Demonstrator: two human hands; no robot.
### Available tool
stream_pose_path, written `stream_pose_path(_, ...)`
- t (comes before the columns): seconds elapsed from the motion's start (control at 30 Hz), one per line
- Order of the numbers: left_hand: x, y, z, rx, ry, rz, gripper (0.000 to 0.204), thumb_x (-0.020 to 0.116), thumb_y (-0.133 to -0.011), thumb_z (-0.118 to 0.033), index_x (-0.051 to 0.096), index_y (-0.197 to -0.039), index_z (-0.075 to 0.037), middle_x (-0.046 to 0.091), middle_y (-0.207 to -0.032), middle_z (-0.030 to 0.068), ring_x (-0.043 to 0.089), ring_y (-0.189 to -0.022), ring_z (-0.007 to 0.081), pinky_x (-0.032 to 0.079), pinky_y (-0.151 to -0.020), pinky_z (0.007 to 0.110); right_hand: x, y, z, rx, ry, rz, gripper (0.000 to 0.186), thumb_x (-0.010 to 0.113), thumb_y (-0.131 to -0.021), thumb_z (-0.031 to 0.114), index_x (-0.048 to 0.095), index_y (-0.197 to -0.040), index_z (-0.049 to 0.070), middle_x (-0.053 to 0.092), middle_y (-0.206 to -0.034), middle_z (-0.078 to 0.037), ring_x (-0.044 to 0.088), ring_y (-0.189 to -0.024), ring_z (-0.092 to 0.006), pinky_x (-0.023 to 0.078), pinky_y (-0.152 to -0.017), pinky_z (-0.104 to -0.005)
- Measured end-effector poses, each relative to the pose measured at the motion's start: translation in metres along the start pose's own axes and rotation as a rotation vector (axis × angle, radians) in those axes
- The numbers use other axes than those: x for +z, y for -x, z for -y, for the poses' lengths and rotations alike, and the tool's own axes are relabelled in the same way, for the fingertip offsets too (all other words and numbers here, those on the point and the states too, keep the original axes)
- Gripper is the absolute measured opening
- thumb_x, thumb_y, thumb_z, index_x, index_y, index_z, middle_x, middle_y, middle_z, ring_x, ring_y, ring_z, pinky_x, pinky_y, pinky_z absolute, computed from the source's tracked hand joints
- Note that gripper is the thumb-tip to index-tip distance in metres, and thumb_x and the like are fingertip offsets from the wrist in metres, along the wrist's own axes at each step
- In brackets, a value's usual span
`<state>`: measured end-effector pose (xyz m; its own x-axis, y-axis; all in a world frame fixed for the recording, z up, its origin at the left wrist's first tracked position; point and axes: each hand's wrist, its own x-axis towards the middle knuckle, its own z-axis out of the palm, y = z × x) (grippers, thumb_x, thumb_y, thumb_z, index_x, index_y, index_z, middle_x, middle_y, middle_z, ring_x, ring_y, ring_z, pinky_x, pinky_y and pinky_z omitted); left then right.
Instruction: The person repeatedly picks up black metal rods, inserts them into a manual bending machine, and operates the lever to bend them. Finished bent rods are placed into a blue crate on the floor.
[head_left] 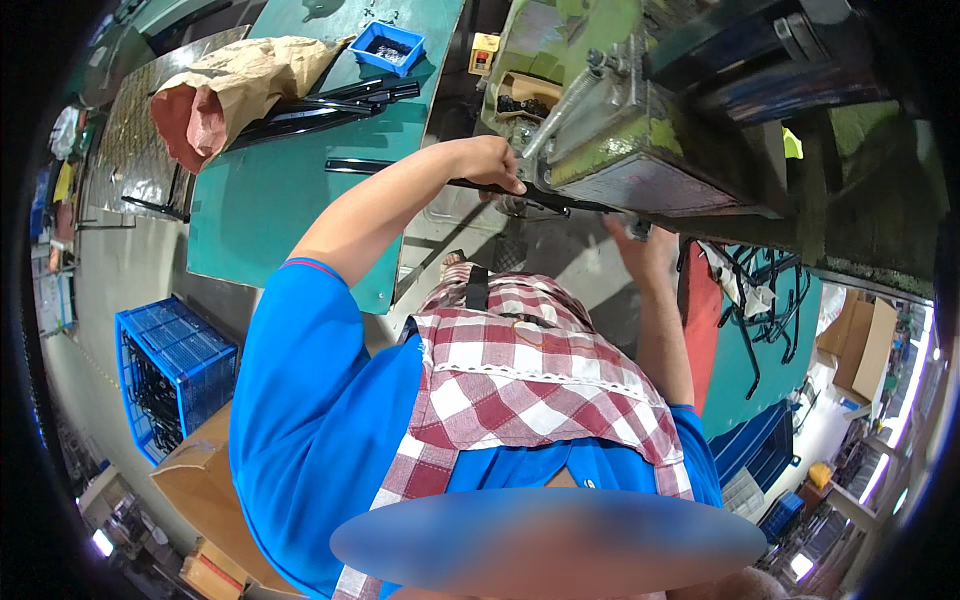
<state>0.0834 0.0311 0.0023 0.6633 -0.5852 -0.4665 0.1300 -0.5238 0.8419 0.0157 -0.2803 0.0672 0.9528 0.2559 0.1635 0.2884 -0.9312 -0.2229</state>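
Note:
A long thin black metal strip (360,166) runs from the green table (260,210) to the base of a worn green press machine (620,130). My left hand (492,165) is closed on this strip, right at the machine's front edge. Further right, my right hand (640,250) reaches up under the machine's lower edge, by the strip's far end; its fingers are partly hidden, so its grip is unclear. My blue shirt and red checked apron (520,370) fill the lower middle of the view.
On the green table lie a brown paper sack (235,85), a bundle of black strips (330,105) and a small blue bin (388,47) of small parts. A blue crate (170,370) of black parts and cardboard boxes (200,480) stand at the left. Bent black parts (760,300) lie at the right.

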Motion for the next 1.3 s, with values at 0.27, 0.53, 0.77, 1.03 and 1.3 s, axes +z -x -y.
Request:
stream_pose_path(0.27, -0.01, 0.0, -0.024, 0.175, -0.475, -0.058, 0.033, 0.073, -0.08, -0.034, 0.07, -0.091, -0.003, 0.067, -0.077, 0.0163, 0.066, -0.069, 0.0274, 0.05, -0.063, 0.037, 0.069, -0.013, 0.044, -0.21, 0.096, 0.288, 0.041, 0.069, -0.078, 0.033, 0.065, -0.103, 0.001, 0.063, -0.099, -0.019, 0.061, -0.093, -0.0357, 0.049, -0.08, -0.0442)
stream_pose_path(0.53, -0.048, -0.113, -0.022, 0.088, -0.661, -0.601, 0.016, 0.059, -0.077, -0.009, 0.071, -0.086, -0.006, 0.069, -0.092, 0.0174, 0.067, -0.089, 0.033, 0.053, -0.076, 0.041, 0.086, -0.003, 0.026, -0.322, 0.183, 0.009, 0.047, 0.065, -0.083, 0.031, 0.054, -0.122, 0.007, 0.059, -0.103, -0.026, 0.06, -0.094, -0.0415, 0.048, -0.079, -0.0518)
stream_pose_path(0.77, -0.04, -0.17, -0.011, 0.0, -0.783, -0.575, 0.025, 0.051, -0.085, -0.013, 0.074, -0.095, -0.008, 0.07, -0.1, 0.0142, 0.069, -0.091, 0.0269, 0.056, -0.076, 0.039, 0.074, 0.017, 0.024, -0.176, 0.101, 0.051, 0.065, 0.074, -0.079, 0.02, 0.04, -0.133, 0.009, 0.055, -0.118, -0.023, 0.054, -0.107, -0.0432, 0.042, -0.091, -0.0494)
stream_pose_path(1.03, -0.038, -0.154, -0.005, 0.033, -0.886, -0.578, 0.021, 0.055, -0.082, -0.01, 0.073, -0.09, -0.003, 0.07, -0.092, 0.017, 0.07, -0.085, 0.0295, 0.056, -0.07, 0.039, 0.099, 0.041, 0.02, -0.209, 0.131, 0.007, 0.019, 0.064, -0.083, 0.018, 0.058, -0.098, 0.009, 0.061, -0.084, -0.016, 0.061, -0.078, -0.0386, 0.046, -0.065, -0.0453)
stream_pose_path(1.3, -0.052, -0.132, 0.004, 0.149, -0.868, -0.579, 0.02, 0.054, -0.082, -0.009, 0.071, -0.089, -0.003, 0.07, -0.092, 0.0174, 0.069, -0.088, 0.0309, 0.056, -0.075, 0.04, 0.108, 0.039, 0.019, -0.19, 0.09, -0.009, 0.014, 0.057, -0.084, 0.02, 0.059, -0.077, 0.007, 0.061, -0.069, -0.015, 0.061, -0.064, -0.0389, 0.045, -0.056, -0.0459)
